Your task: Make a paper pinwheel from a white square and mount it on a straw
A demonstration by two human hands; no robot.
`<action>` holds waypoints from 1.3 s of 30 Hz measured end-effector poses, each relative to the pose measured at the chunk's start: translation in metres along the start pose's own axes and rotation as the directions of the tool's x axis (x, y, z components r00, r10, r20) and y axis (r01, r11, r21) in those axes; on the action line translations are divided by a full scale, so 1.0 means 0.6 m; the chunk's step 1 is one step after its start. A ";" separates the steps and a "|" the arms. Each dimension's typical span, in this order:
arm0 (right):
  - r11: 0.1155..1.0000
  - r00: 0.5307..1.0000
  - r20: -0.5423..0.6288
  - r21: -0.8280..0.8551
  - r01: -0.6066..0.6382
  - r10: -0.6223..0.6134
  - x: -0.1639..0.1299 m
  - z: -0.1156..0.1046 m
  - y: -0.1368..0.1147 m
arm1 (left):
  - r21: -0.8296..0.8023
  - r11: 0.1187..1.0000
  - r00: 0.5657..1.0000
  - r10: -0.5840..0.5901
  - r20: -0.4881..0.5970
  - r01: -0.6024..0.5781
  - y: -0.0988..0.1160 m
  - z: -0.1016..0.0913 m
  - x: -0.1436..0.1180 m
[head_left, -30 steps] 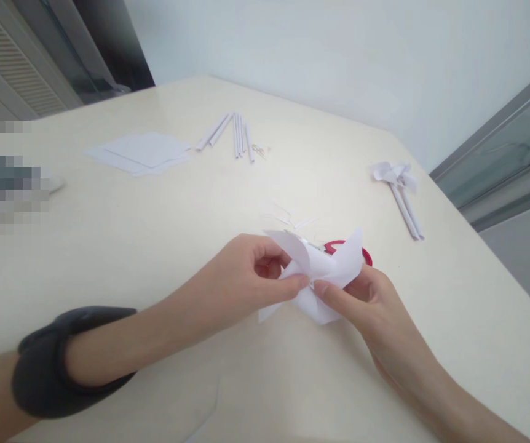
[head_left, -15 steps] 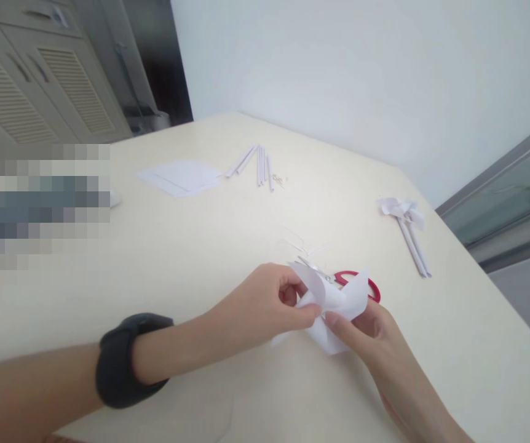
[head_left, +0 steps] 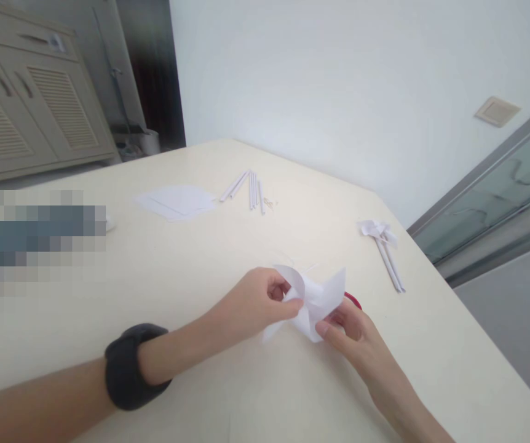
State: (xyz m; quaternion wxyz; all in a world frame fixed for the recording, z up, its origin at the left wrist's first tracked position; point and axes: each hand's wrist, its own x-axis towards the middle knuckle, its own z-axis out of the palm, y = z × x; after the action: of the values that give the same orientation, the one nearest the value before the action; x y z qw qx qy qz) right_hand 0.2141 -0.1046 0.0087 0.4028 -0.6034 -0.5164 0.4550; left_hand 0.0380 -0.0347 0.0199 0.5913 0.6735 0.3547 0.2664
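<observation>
A white folded paper piece [head_left: 315, 301] with curled flaps is held just above the desk [head_left: 431, 344], near its front right part; the left hand [head_left: 256, 304] pinches its left side between thumb and fingers, closed on a curled flap, while the right hand [head_left: 352, 335] grips its lower right edge from beneath, fingertips pressed to the paper; the two hands nearly meet at the middle of the piece. A dark wristband [head_left: 131, 366] sits on the left forearm. Just behind the paper, touching the desk and partly hidden by the right hand, a pair of red-handled scissors [head_left: 353, 299] shows only a sliver of its handle; a few thin paper scraps [head_left: 299, 267] lie just beyond the held piece. Farther to the right, well apart, lies a finished paper pinwheel [head_left: 378, 232] with its rolled white stick pointing toward the near edge. Toward the far side of the desk lies a loose stack of white sheets [head_left: 177, 202]; just beside it to the right, several rolled paper sticks [head_left: 249, 186] lie roughly side by side; small pins [head_left: 269, 202], too small to tell clearly, rest near their ends. A louvred cabinet [head_left: 29, 117] stands beyond the desk on the left, against a pale wall [head_left: 339, 80].
</observation>
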 end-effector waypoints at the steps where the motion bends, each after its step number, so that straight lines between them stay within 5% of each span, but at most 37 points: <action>1: 0.999 1.000 0.001 -0.034 0.004 -0.004 0.001 -0.004 0.000 | -0.024 1.000 1.000 0.010 -0.008 -0.010 0.003 -0.009 0.002; 7: 0.979 0.988 -0.142 -0.200 0.037 -0.067 0.015 -0.034 0.000 | -0.045 0.998 0.974 -0.062 -0.219 0.054 0.007 -0.056 0.019; 12: 0.933 0.968 -0.204 -0.352 0.069 -0.149 0.055 -0.085 -0.003 | -0.051 0.993 0.986 -0.111 -0.122 0.105 -0.002 -0.056 0.023; 16: 0.852 0.984 -0.062 -0.511 0.114 -0.169 0.127 -0.106 -0.014 | -0.085 0.994 0.997 -0.073 -0.005 0.072 -0.009 -0.047 0.023; 22: 0.633 0.956 0.064 -0.736 0.240 -0.288 0.311 -0.057 -0.049 | -0.131 0.991 0.998 -0.020 0.056 0.028 -0.018 -0.043 0.026; 28: 0.457 0.915 0.146 -0.830 0.321 -0.377 0.466 0.016 -0.061 | -0.132 0.991 0.991 -0.034 -0.130 0.017 -0.028 -0.047 0.032; 33: 0.369 0.905 0.211 -0.861 0.351 -0.369 0.504 0.037 -0.048 | -0.173 0.985 0.975 -0.048 -0.216 0.010 -0.027 -0.056 0.032; 39: 0.321 0.931 0.166 -0.907 0.273 -0.325 0.461 0.011 -0.026 | -0.305 0.952 0.990 -0.006 -0.142 -0.038 -0.020 -0.049 0.026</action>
State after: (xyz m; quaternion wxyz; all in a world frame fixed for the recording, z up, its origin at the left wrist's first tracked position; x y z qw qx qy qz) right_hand 0.2185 0.1712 -0.0150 0.0893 -0.6284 -0.7728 -0.0042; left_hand 0.0227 -0.0039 0.0117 0.6598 0.5559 0.3445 0.3702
